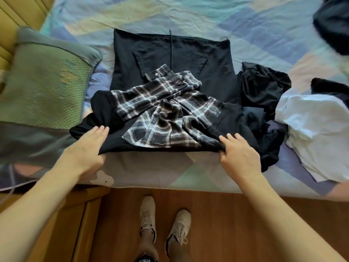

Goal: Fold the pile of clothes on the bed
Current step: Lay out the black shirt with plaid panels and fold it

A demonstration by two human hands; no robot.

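A black garment [170, 53] with plaid sleeves [160, 114] folded in over it lies flat on the bed [188, 14], its hem toward me. My left hand [88, 148] pinches the hem's left corner, fingers on top and thumb under the edge. At the hem's right corner, my right hand [239, 154] holds it the same way. A crumpled black garment [262, 86] and a white garment [317, 129] lie unfolded to the right.
A green pillow [43, 82] lies left of the garment. Another dark garment [334, 25] sits at the far right corner. The bed's near edge runs just below my hands. A wooden cabinet [75, 214] stands at lower left, my feet on wooden floor [226, 214].
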